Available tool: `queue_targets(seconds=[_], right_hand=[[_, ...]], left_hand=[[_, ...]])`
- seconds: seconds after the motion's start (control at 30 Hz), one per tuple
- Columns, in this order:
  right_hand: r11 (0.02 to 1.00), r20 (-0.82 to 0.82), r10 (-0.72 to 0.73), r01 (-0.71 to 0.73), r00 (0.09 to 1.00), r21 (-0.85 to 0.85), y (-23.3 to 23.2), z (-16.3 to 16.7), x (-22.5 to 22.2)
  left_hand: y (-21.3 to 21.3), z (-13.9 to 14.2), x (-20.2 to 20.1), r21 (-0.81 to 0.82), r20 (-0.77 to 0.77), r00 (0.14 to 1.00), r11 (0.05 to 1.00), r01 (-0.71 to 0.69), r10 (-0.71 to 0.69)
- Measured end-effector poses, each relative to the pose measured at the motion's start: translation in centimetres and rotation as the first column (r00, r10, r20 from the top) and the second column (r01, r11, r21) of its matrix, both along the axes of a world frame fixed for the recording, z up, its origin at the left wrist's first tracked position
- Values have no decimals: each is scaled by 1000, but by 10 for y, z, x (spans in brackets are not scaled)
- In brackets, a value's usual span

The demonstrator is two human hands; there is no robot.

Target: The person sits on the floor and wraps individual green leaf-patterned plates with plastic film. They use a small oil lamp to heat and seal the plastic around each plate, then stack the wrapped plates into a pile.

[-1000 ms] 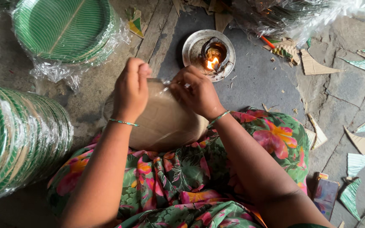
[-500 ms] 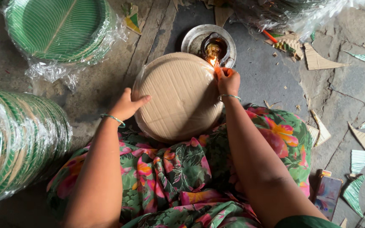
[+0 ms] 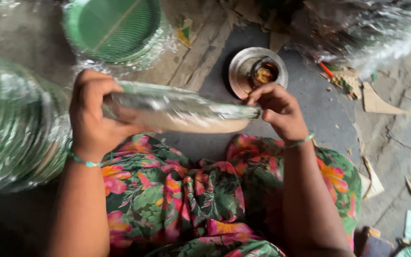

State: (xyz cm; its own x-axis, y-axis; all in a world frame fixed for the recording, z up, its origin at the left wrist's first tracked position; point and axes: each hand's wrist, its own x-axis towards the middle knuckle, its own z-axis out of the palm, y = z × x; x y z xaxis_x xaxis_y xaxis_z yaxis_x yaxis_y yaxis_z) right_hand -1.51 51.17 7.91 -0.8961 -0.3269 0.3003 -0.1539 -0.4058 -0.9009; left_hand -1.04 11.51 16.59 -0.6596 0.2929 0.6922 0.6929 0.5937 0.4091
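At mid-frame, our left hand [image 3: 93,114] and right hand [image 3: 277,109] each keep a closed grip on the wrapped plate stack [image 3: 181,113], below the metal dish [image 3: 258,71].

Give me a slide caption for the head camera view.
Both hands, left hand and right hand, hold a plastic-wrapped plate stack edge-on above a small lamp dish.

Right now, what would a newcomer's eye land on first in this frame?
Centre frame, the plastic-wrapped stack of plates is held edge-on between both hands, left hand gripping one end and right hand pinching the other, above a bright floral garment. Just beyond the right hand, a small metal dish sits on the floor. Green plates in clear wrap fill the upper left.
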Motion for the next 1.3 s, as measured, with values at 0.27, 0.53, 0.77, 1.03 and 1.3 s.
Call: queue_targets(seconds=[0.27,0.53,0.77,1.03,1.3], right_hand=[[903,16,-395,385,919,191,-8,-5,-2],[888,140,-322,247,936,388,-21,-25,-3],[836,159,-305,183,939,518,-27,-50,-7],[702,194,-289,70,937,709,-14,-81,5],[611,189,-272,17,943,792,-19,-82,-1]], left_hand=[[-103,104,86,-371,-777,506,376,-849,375],[-136,69,79,-315,-648,318,136,-939,692],[-82,-43,-18,-233,-77,907,877,-421,415],[-124,-182,-173,-53,628,437,596,-801,644],[-125,-146,-238,-18,301,625,659,-752,721]])
